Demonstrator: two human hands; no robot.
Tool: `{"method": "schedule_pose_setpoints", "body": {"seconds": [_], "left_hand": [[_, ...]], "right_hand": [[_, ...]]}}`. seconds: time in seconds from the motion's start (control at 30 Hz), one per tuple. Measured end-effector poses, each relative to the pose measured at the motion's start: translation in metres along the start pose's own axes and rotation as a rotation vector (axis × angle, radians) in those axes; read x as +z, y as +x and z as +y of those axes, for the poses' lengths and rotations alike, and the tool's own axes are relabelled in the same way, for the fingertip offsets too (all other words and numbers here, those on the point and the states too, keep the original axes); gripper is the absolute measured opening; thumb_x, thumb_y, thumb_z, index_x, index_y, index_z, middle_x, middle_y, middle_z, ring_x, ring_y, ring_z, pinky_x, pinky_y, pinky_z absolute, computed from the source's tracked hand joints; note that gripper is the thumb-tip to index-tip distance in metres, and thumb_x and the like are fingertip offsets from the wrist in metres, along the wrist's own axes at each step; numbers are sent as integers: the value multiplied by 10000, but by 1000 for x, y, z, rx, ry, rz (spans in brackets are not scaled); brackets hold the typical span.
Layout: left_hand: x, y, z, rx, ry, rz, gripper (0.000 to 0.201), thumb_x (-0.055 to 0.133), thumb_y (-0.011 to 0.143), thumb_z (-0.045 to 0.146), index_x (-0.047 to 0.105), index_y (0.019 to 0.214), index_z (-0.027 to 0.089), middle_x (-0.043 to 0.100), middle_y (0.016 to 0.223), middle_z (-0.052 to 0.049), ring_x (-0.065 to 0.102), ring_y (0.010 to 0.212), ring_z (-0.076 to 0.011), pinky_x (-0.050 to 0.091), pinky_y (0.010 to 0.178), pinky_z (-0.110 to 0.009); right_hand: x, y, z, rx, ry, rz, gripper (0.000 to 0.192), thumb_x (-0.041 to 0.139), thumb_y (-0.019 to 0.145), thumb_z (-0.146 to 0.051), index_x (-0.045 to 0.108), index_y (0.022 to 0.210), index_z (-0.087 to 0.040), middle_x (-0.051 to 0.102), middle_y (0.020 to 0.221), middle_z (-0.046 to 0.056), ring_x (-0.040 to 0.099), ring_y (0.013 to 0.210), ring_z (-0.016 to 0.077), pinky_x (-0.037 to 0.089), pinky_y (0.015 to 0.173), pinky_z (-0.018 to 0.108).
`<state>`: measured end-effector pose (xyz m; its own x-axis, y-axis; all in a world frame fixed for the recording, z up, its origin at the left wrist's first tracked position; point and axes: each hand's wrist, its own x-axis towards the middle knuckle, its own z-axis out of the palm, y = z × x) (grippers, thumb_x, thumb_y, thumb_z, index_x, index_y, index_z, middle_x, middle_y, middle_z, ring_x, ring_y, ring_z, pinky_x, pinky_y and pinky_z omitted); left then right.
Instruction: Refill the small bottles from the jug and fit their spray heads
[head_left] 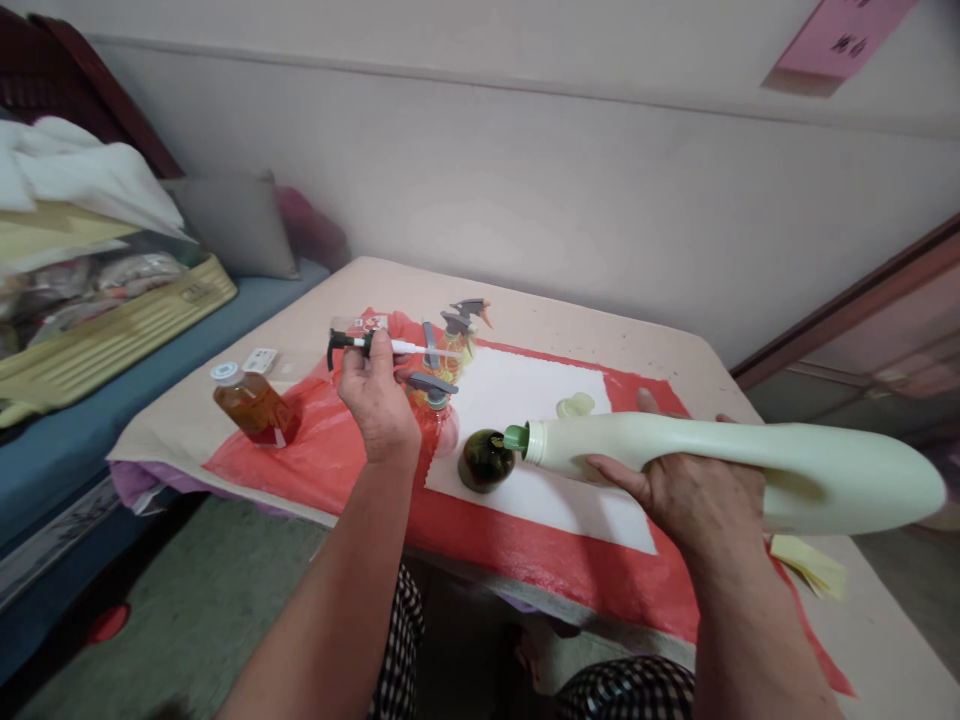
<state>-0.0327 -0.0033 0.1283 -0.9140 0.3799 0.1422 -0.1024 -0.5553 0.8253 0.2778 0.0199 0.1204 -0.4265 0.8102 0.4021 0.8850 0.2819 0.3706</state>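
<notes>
In my right hand (697, 490) is a large pale green detergent bottle (847, 470), held tipped almost flat by its handle. Its green spout (516, 438) points left, at the mouth of a dark round bottle (484, 465) on a white sheet (525, 390). Whether liquid is flowing I cannot tell. My left hand (379, 395) grips a pump dispenser top (367, 343), black and white with a clear tube pointing right. Just beyond that hand stand spray bottles (439, 405) with grey trigger heads. A pale green cap (575, 404) lies on the sheet behind the dark bottle.
Red plastic (300, 475) covers part of the table. A bottle of amber liquid (255, 405) with a white cap stands at the left. Yellow paper (808, 565) lies at the right. A bed (45, 470) adjoins the table's left side; a wall (487, 190) rises behind.
</notes>
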Motion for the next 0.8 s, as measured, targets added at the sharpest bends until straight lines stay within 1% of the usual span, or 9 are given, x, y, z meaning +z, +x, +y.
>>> {"method": "schedule_pose_setpoints", "body": {"seconds": [0.2, 0.4, 0.57, 0.7, 0.8], "left_hand": [[0, 0, 0, -1, 6, 0, 253, 686, 835, 424, 649, 907, 184, 625, 758, 3, 594, 621, -87, 467, 535, -193], [0, 1, -1, 4, -2, 4, 265, 699, 825, 431, 654, 895, 179, 628, 773, -5, 601, 636, -95, 475, 538, -199], [0, 1, 0, 1, 3, 0, 254, 692, 828, 425, 653, 903, 186, 630, 786, -3, 612, 647, -96, 480, 544, -201], [-1, 1, 0, 5, 1, 3, 244, 696, 831, 427, 656, 897, 195, 635, 792, -11, 620, 650, -104, 479, 536, -212], [-1, 1, 0, 6, 8, 1, 240, 696, 835, 430, 661, 900, 202, 636, 788, -13, 622, 645, -107, 481, 535, -218]], "right_hand": [[-2, 1, -1, 15, 7, -3, 993, 316, 865, -824, 427, 1490, -61, 690, 760, 150, 622, 747, 297, 446, 763, 425], [-5, 1, -3, 27, 10, -10, 1000, 297, 858, -834, 453, 1479, -65, 706, 809, 175, 641, 781, 311, 442, 753, 421], [-2, 1, -2, 25, -14, -26, 994, 300, 870, -819, 413, 1497, -57, 707, 780, 174, 640, 767, 315, 407, 678, 379], [6, 1, -3, 64, 38, -59, 971, 325, 875, -806, 422, 1492, -62, 717, 775, 168, 649, 725, 309, 404, 654, 367], [22, 1, 2, 108, 169, -81, 919, 317, 897, -777, 508, 1430, -52, 717, 766, 181, 657, 744, 334, 434, 669, 395]]}}
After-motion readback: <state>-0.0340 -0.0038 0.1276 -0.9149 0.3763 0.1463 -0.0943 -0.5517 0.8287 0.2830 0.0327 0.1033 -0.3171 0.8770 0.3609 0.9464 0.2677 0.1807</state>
